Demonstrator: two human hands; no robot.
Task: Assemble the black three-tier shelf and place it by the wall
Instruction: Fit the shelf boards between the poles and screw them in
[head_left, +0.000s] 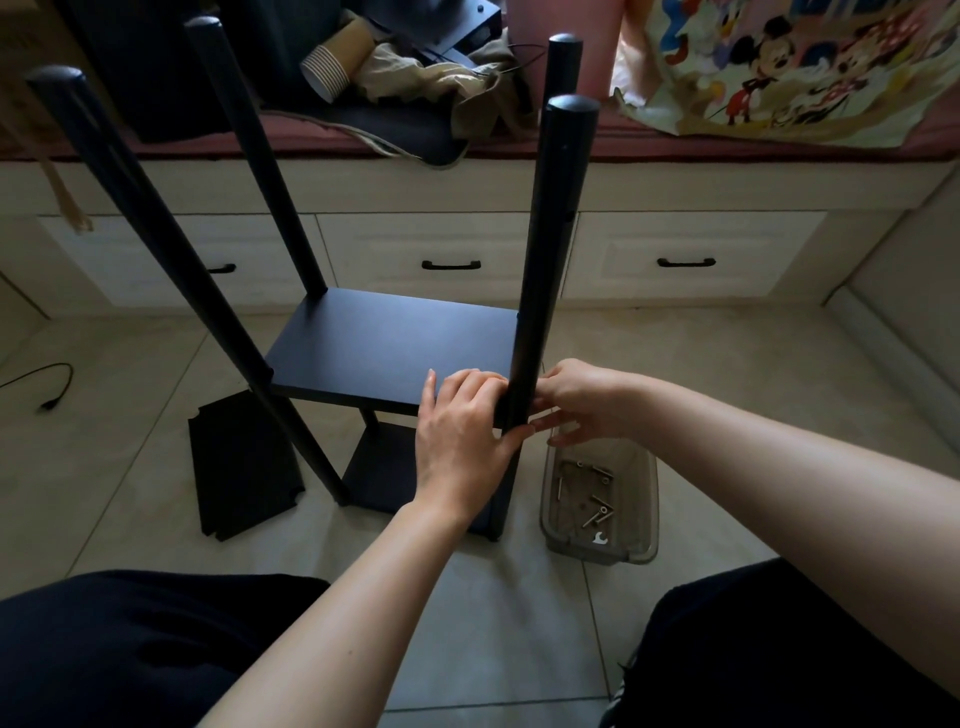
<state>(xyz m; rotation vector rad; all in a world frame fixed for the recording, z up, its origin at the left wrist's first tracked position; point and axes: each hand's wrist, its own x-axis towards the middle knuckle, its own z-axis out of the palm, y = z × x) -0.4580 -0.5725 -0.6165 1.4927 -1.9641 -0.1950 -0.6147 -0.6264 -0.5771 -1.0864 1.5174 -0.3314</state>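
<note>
- While your left hand wraps the near right pole, your right hand pinches it beside the middle board.
- Screws lie in the clear box.

Black shelf, seemingly grey tray

Pole hides right hand's fingertips

Shelf frame on floor; loose board left of it, screw tray right, drawers behind.
</note>
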